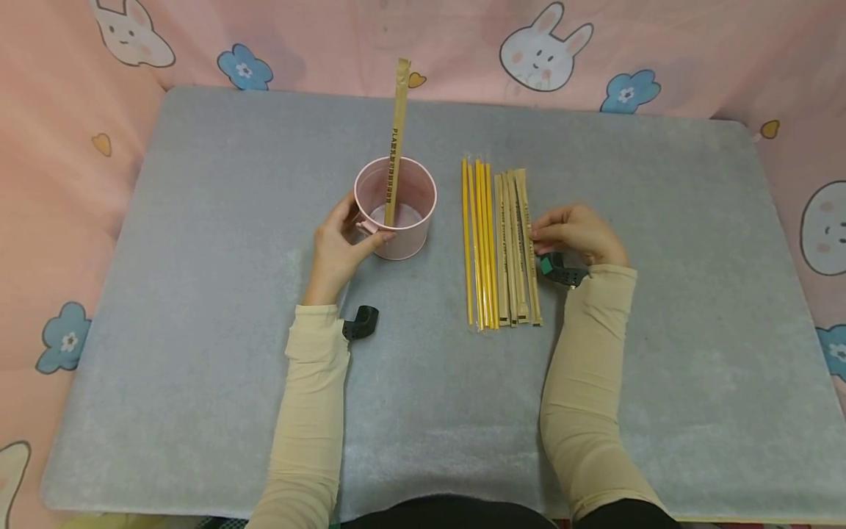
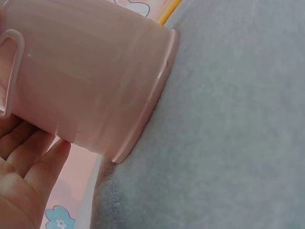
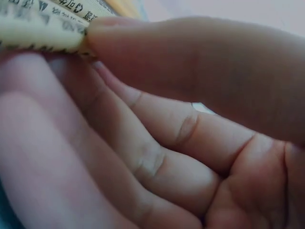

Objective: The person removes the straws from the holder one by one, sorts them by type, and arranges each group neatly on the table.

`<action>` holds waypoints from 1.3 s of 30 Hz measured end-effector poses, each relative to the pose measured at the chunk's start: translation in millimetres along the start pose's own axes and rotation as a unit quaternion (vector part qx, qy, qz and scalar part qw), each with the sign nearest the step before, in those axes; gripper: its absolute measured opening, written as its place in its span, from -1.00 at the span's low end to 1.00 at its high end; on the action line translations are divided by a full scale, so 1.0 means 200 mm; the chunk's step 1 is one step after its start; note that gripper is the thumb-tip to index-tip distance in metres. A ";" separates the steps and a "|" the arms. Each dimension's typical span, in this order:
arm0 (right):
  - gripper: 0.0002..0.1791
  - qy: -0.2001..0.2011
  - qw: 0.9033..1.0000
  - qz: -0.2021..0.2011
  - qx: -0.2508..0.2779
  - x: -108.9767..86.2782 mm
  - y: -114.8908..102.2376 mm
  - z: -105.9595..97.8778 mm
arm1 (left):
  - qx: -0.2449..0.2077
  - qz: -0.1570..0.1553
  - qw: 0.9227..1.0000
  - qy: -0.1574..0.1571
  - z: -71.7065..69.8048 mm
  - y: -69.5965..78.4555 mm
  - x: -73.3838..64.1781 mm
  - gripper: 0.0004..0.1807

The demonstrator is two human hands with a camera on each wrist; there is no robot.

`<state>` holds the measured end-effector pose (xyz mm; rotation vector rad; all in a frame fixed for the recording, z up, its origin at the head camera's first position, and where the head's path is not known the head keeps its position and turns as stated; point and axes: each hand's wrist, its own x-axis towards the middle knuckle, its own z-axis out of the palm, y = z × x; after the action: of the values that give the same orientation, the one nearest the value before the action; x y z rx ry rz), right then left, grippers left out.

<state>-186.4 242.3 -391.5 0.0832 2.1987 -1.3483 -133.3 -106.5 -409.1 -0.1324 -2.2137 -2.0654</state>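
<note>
A pink metal bucket (image 1: 413, 241) with a small handle stands left of the table's middle. My left hand (image 1: 330, 253) holds its near left side, thumb at the rim; in the left wrist view the fingers (image 2: 45, 167) lie against the bucket wall (image 2: 90, 71). One paper-wrapped straw (image 1: 397, 125) leans upright inside the bucket. Right of the bucket lies a row of brown paper-wrapped straws (image 1: 504, 250). My right hand (image 1: 581, 234) pinches the rightmost wrapped straw (image 1: 529, 242) of that row between thumb and fingers; the right wrist view shows its printed wrapper (image 3: 47, 31) under the thumb.
Several yellow straws (image 1: 487, 257) in clear wrapping lie just left of the brown ones, between them and the bucket. A grey cloth covers the table (image 1: 700, 294). Pink curtains (image 1: 449, 44) with rabbits and flowers hang around its back and sides.
</note>
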 end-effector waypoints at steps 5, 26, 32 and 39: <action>-0.63 -0.001 1.000 0.001 -0.009 0.00 0.01 0.00 | 0.001 -0.007 1.000 0.002 0.00 -0.01 0.00 -0.21; -0.65 0.014 1.000 0.020 0.006 0.01 0.01 0.00 | -0.004 -0.014 1.000 -0.009 0.01 0.16 -0.03 -0.26; -0.69 0.018 0.999 0.026 0.013 0.02 0.02 0.00 | -0.001 -0.008 1.000 -0.011 0.01 0.14 -0.02 -0.26; -0.74 0.017 0.999 0.029 0.028 0.01 0.01 0.00 | -0.004 -0.004 1.000 -0.005 0.00 0.01 0.01 -0.22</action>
<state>-187.3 242.7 -394.2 0.1907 2.1697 -1.3846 -134.3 -106.0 -407.9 -0.1339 -2.2148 -2.0832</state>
